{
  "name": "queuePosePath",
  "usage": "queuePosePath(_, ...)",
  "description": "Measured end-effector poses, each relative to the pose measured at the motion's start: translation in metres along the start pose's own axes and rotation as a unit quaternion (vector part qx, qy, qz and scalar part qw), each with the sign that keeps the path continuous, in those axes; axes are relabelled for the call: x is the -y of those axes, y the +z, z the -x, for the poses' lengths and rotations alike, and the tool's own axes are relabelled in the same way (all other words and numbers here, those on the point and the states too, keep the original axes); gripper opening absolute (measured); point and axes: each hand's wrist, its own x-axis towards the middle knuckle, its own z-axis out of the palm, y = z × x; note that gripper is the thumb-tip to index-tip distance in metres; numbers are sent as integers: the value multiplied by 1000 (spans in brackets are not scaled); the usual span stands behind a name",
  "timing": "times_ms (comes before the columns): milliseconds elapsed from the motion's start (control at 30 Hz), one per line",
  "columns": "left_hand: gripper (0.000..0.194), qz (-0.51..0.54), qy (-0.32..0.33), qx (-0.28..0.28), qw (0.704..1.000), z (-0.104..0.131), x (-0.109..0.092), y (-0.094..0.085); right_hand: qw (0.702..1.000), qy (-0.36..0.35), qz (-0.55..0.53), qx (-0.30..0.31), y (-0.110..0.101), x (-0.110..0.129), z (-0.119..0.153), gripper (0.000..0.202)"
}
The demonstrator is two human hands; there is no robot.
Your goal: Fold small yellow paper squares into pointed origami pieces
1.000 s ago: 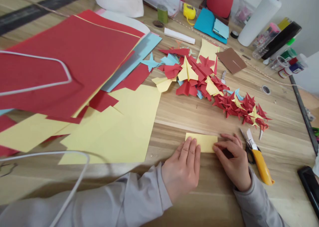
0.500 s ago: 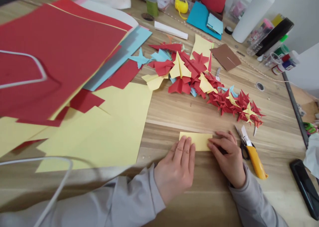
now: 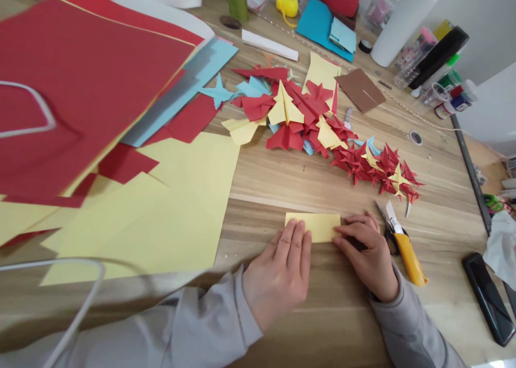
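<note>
A small yellow paper rectangle (image 3: 321, 227) lies flat on the wooden table (image 3: 274, 182). My left hand (image 3: 280, 271) rests flat with its fingertips on the lower left part of the paper, the fingers straight and side by side. My right hand (image 3: 365, 249) pinches the paper's right edge between thumb and index finger. Just right of that hand lie a yellow-handled cutter (image 3: 409, 257) with its blade showing and dark-handled scissors (image 3: 389, 238), partly hidden under the cutter.
Folded red, yellow and blue paper shapes (image 3: 310, 115) form a long pile beyond my hands. Large yellow sheets (image 3: 193, 206) and red sheets (image 3: 100, 88) cover the left side. A black phone-like object (image 3: 487, 298) lies at right; bottles and jars (image 3: 447, 83) stand at the back right.
The whole view has shifted slightly, so things appear a little further left. Both hands keep the same hold on the yellow paper.
</note>
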Motion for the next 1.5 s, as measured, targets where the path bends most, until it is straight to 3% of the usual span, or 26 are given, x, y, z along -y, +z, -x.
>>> queuePosePath(667,34,-7,3,6,1000,1,0,0,999,20,6,-25,4,5,0,13)
queuePosePath(1500,31,-43,18,2,999,-3,0,1,1000,15,21,-13,4,7,-1,16)
